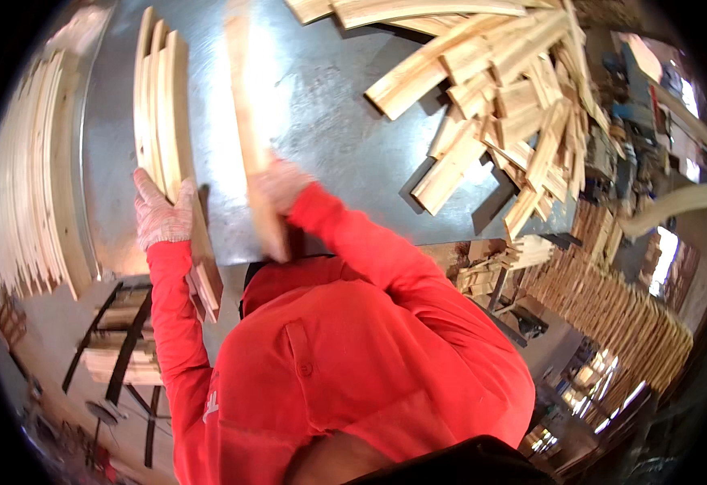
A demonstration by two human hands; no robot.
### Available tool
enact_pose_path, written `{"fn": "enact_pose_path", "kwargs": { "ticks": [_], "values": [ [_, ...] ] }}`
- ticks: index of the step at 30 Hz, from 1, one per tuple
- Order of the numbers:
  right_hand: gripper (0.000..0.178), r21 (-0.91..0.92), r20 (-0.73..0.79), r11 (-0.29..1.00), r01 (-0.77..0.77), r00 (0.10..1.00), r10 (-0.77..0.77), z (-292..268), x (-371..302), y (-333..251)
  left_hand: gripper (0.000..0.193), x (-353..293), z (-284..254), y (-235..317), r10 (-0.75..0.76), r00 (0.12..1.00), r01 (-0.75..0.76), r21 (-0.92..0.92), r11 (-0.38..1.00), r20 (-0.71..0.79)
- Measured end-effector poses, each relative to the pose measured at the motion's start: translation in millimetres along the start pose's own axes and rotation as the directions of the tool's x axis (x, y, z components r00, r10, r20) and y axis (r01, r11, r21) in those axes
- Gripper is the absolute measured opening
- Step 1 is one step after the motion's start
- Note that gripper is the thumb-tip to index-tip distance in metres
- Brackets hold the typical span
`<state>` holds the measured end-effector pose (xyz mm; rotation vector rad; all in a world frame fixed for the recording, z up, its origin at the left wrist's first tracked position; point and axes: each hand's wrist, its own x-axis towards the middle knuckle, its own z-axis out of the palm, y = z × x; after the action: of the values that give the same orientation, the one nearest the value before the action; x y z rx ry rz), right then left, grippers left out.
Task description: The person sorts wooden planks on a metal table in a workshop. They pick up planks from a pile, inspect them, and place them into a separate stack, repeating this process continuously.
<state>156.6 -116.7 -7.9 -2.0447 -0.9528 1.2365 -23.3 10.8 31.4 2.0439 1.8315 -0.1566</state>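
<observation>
My left hand [163, 212], in a pale knitted glove, is closed round a small bundle of wooden slats [162, 105] standing on edge at the left of the metal table. The near ends of these slats stick out past the table's front edge. To the right, my gloved right hand [282, 186] grips a single wooden slat [244, 105], which lies lengthwise away from me. Both that hand and its slat are smeared by motion. A gap of bare metal separates the single slat from the bundle.
A loose heap of wooden slats [523, 105] covers the right side of the metal table [321, 121]. Beyond the table's left edge stands a long row of upright slats [34, 178]. A tall stack of boards [612, 303] is on the lower right, and more wood [123, 356] rests on a rack at lower left.
</observation>
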Motion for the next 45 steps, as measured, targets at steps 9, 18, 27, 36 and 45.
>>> {"fn": "enact_pose_path", "kwargs": {
  "ticks": [9, 18, 27, 36, 45],
  "values": [
    [0.039, 0.127, 0.209, 0.962, 0.240, 0.942, -0.263, 56.9, 22.3, 47.3, 0.106, -17.9, -5.5, -0.1, -0.070, 0.997, 0.072, 0.079, 0.994, -0.025],
    [0.053, 0.218, -0.140, 0.837, 0.501, 0.865, -0.482, 78.7, 55.2, 21.0, 0.071, 39.0, 10.6, -26.1, -0.056, 0.952, 0.276, -0.762, 0.586, 0.302],
    [0.066, 0.428, 0.312, 0.895, -0.125, 0.950, -0.017, 53.5, 3.4, -10.6, 0.064, -19.1, 46.7, -45.0, 0.219, 0.914, -0.033, -0.473, 0.880, 0.343],
    [0.082, -0.359, 0.536, 0.820, 0.446, 0.818, -0.210, 84.5, 24.4, -78.1, 0.121, -6.0, -20.0, -17.6, -0.177, 0.977, 0.187, -0.075, 0.980, 0.120],
    [0.075, -0.473, 0.578, 0.765, 0.437, 0.809, -0.105, 41.4, 41.5, -93.1, 0.082, 79.7, -83.1, -134.8, -0.049, 0.976, 0.074, 0.113, 0.991, -0.213]
  ]
}}
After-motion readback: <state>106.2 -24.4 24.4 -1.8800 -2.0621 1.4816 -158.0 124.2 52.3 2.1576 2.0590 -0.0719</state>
